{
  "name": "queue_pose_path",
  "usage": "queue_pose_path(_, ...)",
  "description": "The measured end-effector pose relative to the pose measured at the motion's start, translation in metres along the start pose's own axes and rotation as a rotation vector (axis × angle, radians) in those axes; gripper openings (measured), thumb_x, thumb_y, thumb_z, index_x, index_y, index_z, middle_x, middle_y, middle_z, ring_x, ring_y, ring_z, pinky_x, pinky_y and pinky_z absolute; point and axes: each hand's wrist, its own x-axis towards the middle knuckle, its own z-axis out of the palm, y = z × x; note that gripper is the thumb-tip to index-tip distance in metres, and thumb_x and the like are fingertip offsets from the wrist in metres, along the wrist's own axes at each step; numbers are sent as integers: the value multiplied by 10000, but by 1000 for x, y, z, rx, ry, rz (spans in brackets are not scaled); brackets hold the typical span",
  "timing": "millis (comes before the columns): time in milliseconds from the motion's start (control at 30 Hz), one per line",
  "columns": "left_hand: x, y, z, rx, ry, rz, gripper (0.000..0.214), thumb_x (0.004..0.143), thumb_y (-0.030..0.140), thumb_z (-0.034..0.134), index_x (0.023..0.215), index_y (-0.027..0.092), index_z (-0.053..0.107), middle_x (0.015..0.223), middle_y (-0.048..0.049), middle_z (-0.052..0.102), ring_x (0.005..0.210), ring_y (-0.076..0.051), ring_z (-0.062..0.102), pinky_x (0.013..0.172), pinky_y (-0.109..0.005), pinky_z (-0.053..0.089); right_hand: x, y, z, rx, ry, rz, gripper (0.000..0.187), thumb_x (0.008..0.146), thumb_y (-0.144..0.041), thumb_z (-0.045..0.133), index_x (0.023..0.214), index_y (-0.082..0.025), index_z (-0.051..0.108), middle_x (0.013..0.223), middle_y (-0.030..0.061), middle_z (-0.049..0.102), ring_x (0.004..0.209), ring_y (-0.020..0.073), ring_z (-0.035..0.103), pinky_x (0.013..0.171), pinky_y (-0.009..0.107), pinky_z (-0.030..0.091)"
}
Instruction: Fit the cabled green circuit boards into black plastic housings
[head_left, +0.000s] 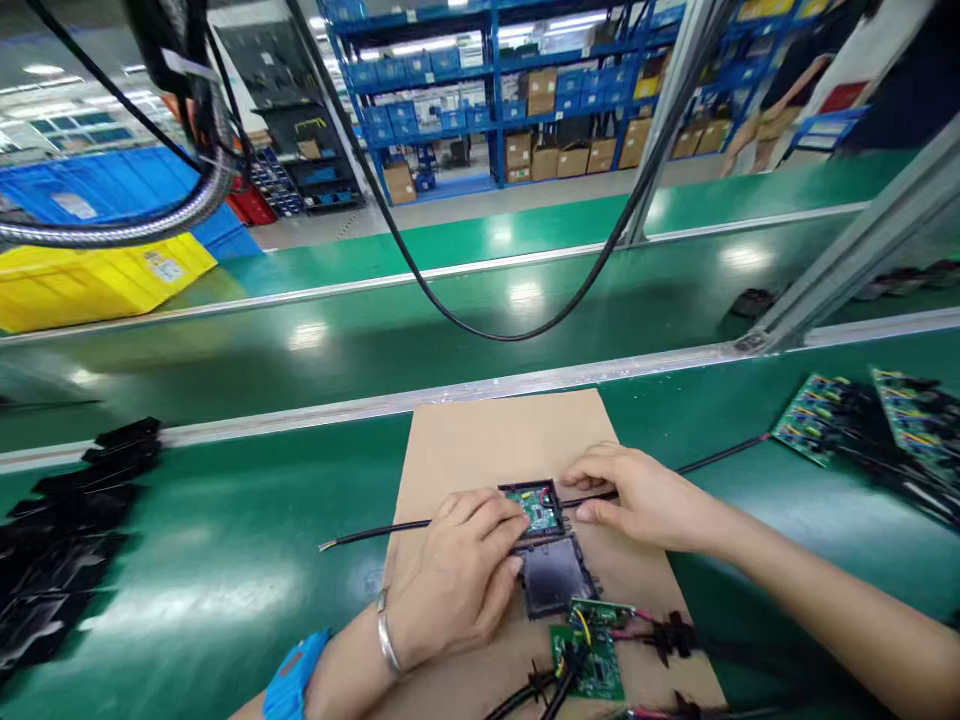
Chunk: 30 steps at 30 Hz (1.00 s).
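Note:
A small black housing (553,572) lies on a brown cardboard sheet (487,440), with a green circuit board (538,507) seated in its upper half. My left hand (457,580) rests over the housing's left side, fingertips pressing on the board. My right hand (637,495) pinches the housing's right edge where a thin black cable (375,533) runs across. Two loose green boards with wires (589,650) lie just below the housing.
Black plastic parts (67,530) are piled at the left on the green bench. More wired green boards (862,420) lie at the right. A conveyor belt (450,330) runs behind, under a hanging black cable (510,335) and a slanted metal post (847,270).

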Motion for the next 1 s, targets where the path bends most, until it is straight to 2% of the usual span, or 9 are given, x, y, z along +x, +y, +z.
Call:
queue_pose_path(300, 16, 11, 1, 29, -65, 8, 387, 960, 283, 412, 1338, 226, 478, 1340, -20, 556, 1234, -273, 414, 1024, -484, 314, 0, 2, 2, -32, 7, -89, 149, 830, -183, 664, 977, -201, 648, 967, 27, 645, 986, 206, 532, 886, 328, 405)
queue_pose_path(467, 2, -6, -5, -39, 26, -11, 597, 811, 235, 583, 1377, 211, 396, 1382, -70, 477, 1238, -272, 411, 1044, -459, 331, -13, 9, -5, -127, 27, -79, 170, 818, -180, 665, 979, -192, 612, 954, 35, 620, 955, 206, 522, 832, 319, 421)
queue_pose_path(500, -3, -11, -7, -21, 35, -60, 585, 780, 215, 599, 1338, 192, 424, 1343, -88, 494, 1200, -266, 445, 1017, -440, 367, -17, 11, -6, -186, 37, -91, 114, 834, -180, 641, 941, -191, 604, 927, 35, 610, 928, 204, 520, 807, 314, 423)
queue_pose_path(567, -10, -22, -12, 56, 21, -171, 351, 780, 176, 570, 1129, 181, 539, 1140, -82, 584, 1039, -241, 537, 894, -387, 453, -19, 15, -8, -302, 60, -127, 17, 866, -169, 581, 862, -186, 581, 876, 37, 588, 863, 198, 515, 761, 306, 422)
queue_pose_path(633, -8, -36, -20, 131, 3, -229, 109, 819, 138, 500, 891, 193, 561, 903, -44, 604, 830, -204, 576, 736, -327, 483, -11, 17, -15, -374, 98, -145, 74, 886, -150, 525, 830, -177, 566, 854, 47, 569, 826, 197, 509, 733, 303, 416)
queue_pose_path(733, 23, -64, -45, 200, 77, -282, 112, 850, 136, 453, 851, 190, 551, 837, -43, 580, 727, -198, 570, 660, -314, 470, 29, 18, -44, -419, 179, -127, 88, 886, -141, 497, 861, -159, 580, 884, 76, 555, 849, 214, 508, 745, 316, 407)
queue_pose_path(867, 90, -102, -86, 299, 256, -387, 174, 890, 192, 442, 995, 157, 576, 1049, -128, 558, 1000, -294, 562, 863, -426, 439, 97, 11, -99, -446, 264, -78, 114, 884, -160, 510, 939, -150, 609, 979, 103, 572, 967, 251, 510, 836, 353, 381)
queue_pose_path(933, 109, -107, -93, 306, 298, -416, 285, 880, 221, 487, 1141, 119, 540, 1173, -181, 524, 1148, -359, 494, 950, -510, 380, 108, 1, -110, -438, 272, -41, 178, 889, -165, 505, 1036, -139, 600, 1060, 128, 577, 1002, 268, 510, 843, 369, 374)
queue_pose_path(1000, 105, -95, -86, 271, 276, -386, 366, 882, 271, 521, 1213, 113, 514, 1237, -185, 515, 1198, -363, 468, 990, -525, 356, 93, -14, -102, -425, 230, -25, 172, 900, -192, 503, 1025, -147, 612, 1040, 117, 602, 933, 247, 541, 801, 349, 385)
